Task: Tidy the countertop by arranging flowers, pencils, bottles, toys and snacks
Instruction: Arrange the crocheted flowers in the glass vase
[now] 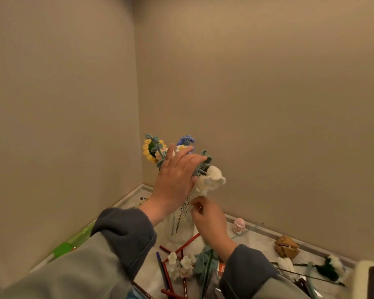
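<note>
frame centre: left hand (175,176), fingers straight, rests against crochet flowers (213,180) in glass vase (180,215); right hand (212,223) below, fingers curled, hold unclear.

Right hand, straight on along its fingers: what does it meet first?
Likely the white crochet flower just above the right hand. The left hand sits close beside that line, and depth is unclear from this one view.

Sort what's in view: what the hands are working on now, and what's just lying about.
In hand: left hand, right hand, white flower, glass vase, sunflower.
Lying about: red pencils, pink toy, green bottle, loose white flowers.
</note>
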Available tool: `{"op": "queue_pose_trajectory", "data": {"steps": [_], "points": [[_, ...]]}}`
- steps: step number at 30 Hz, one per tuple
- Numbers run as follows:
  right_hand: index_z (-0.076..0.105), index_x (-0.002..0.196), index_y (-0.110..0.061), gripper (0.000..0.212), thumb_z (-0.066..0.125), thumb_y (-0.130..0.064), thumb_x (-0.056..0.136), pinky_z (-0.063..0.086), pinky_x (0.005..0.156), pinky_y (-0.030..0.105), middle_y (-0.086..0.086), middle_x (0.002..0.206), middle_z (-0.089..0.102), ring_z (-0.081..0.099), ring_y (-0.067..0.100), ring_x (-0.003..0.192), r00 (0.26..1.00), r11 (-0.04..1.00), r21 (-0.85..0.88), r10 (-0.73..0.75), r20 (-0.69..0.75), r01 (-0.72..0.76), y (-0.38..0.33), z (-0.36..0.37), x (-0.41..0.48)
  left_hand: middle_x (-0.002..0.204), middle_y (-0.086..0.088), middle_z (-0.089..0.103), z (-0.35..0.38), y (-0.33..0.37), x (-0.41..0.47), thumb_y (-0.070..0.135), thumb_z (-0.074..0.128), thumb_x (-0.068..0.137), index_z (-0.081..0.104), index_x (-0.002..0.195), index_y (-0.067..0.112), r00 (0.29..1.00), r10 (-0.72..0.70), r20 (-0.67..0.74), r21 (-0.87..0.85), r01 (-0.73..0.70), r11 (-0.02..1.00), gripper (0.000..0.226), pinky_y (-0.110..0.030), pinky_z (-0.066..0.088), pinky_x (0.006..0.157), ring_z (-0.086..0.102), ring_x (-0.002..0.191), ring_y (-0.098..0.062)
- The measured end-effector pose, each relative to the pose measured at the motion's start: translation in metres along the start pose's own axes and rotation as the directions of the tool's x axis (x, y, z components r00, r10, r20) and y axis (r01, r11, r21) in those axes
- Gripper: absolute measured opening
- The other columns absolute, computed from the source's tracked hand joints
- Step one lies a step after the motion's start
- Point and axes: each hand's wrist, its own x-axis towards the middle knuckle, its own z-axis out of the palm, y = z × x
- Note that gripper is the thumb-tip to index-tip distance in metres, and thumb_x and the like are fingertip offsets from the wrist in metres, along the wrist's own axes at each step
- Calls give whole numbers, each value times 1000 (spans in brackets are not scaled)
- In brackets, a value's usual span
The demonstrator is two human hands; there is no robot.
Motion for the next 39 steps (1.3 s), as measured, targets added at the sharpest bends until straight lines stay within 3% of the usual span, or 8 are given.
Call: {"op": "queue_pose_trajectory", "data": {"steps": [4,7,12,17,26,30,35,39], "points": [[63,112,-31,26,52,-24,88,53,77,36,-12,102,65,62,11,92,996,986,141,90,21,-92,12,-1,0,113,-4,53,2,-10,-54,2,60,81,48,117,14,991,-19,-130,-77,9,997,40,-40,35,108,50,113,-24],[53,130,-24,41,55,-15,91,52,86,33,-10,107,59,59,12,101,979,937,291,167,113,-193,20,3,7,106,2,51,11,-11,-84,8,63,82,44,112,21,953,-303,30,-134,304,943,37,-31,44,85,51,98,-17],[32,148,-15,61,54,0,93,40,91,25,-14,123,40,42,7,115,929,861,416,153,338,-293,21,9,23,140,-2,39,37,-23,-94,21,52,90,28,141,22,654,-600,462,-81,704,705,57,-36,47,90,50,119,-21],[33,146,-10,60,52,7,92,38,86,11,-13,121,42,38,5,116,910,878,401,85,405,-260,16,10,39,150,-5,31,53,-25,-83,15,50,90,18,148,25,533,-601,596,-154,810,566,67,-42,47,96,49,125,-27],[46,138,-19,66,44,18,83,39,96,16,-17,128,51,44,5,124,934,858,474,20,357,-199,15,12,32,131,-14,52,58,-40,-72,5,56,84,41,135,12,583,-593,556,-338,810,479,53,-42,47,97,52,118,-30],[30,140,-38,81,41,16,80,36,88,-3,-45,121,42,42,-12,123,917,859,488,-58,394,-156,8,14,17,115,-16,54,60,-58,-74,-3,60,86,45,112,5,420,-680,601,-255,907,335,31,-18,44,81,53,104,-26],[32,138,-46,75,45,-4,77,34,95,-1,-54,120,41,40,-18,122,934,902,416,-45,355,-115,0,21,5,137,-9,53,52,-66,-80,-1,55,92,45,137,7,610,-561,559,-457,792,405,46,-30,38,106,49,125,-21],[33,151,-23,77,44,4,80,35,115,34,-10,152,39,33,6,141,934,942,308,17,357,-135,-4,22,1,136,-3,55,55,-75,-83,6,58,93,48,137,16,630,-525,573,-498,776,387,47,-30,38,104,50,126,-18]]}}
